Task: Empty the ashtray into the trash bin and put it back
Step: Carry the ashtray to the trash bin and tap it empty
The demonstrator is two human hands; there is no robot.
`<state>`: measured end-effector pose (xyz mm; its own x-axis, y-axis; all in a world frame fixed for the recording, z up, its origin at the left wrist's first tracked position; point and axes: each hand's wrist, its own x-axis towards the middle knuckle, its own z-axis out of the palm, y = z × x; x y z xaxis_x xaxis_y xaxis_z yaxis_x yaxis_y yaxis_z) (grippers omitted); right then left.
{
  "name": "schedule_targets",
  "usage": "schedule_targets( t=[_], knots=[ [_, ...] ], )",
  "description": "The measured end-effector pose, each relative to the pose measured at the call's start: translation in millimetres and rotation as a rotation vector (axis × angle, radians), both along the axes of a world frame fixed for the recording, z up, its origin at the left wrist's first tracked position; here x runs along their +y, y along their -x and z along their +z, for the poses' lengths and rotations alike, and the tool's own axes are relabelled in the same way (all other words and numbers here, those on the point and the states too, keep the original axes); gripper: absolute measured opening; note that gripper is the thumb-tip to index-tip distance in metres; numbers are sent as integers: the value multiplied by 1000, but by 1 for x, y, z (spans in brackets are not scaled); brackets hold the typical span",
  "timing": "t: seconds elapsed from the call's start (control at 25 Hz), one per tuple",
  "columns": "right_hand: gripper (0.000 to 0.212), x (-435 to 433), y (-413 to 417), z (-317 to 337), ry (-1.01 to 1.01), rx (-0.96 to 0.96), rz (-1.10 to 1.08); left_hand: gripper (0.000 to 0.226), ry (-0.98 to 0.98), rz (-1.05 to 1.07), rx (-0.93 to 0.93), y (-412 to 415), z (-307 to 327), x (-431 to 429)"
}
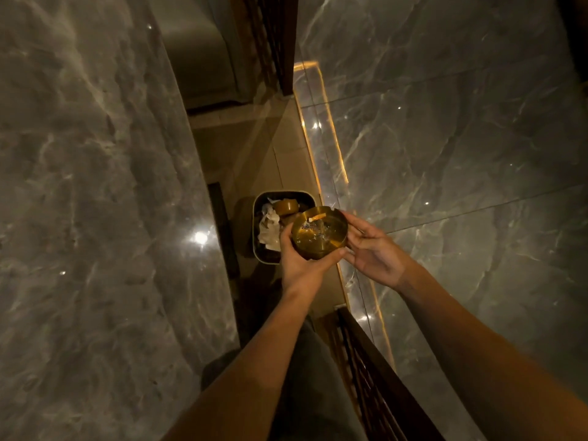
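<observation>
Your left hand [297, 264] is cupped under and around the brass ashtray [319, 232], thumb up the near-left wall and fingertips curling round the front, so that one's carrying the weight. Your right hand [370, 249] is open with fingers spread, its fingertips touching or almost touching the right side of the rim. It looks more like steadying than gripping, and I can't tell how much it's actually pressing. So the hands are close together with the ashtray between them, left clamped on, right loosely alongside.

The ashtray sits upright and level, over the near-right corner of the trash bin [258, 246] down on the floor. There's a cigarette butt [316, 217] lying inside near the far rim, plus some ash specks on the bottom.

Progress-wise I'd say you're roughly at the halfway mark at best: the tray's been carried to the bin, but nothing's been dumped. Still to do: tip it, maybe tap it, then put it back. The bin already has crumpled paper [269, 229] and some round brass-looking thing in it.

Both forearms reach forward and down from the bottom of the view, left nearly straight ahead, right angling in from the side. Marble countertop [89, 186] on your left, marble-look slab [461, 138] with a lit edge on your right.
</observation>
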<state>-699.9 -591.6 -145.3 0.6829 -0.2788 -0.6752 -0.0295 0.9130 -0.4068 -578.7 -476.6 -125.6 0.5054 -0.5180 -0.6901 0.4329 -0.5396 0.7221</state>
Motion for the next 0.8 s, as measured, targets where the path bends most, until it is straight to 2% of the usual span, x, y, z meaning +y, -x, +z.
schedule_targets(
  t=[0.12,0.24,0.52,0.64,0.8],
  knots=[
    [61,-13,-3,-38,-18,37,20,111,-91,52,11,3,-38,-13],
    [57,-20,-8,-70,-12,75,48,117,-160,80,35,2,-70,-22],
    [45,-22,-15,-134,58,197,112,89,-282,171,111,-1,-135,-35],
    [43,-23,-18,-160,128,258,151,79,-273,208,168,-6,-154,-40],
    [41,-27,-25,-186,173,305,192,85,-308,197,224,-16,-179,-43]
  ],
)
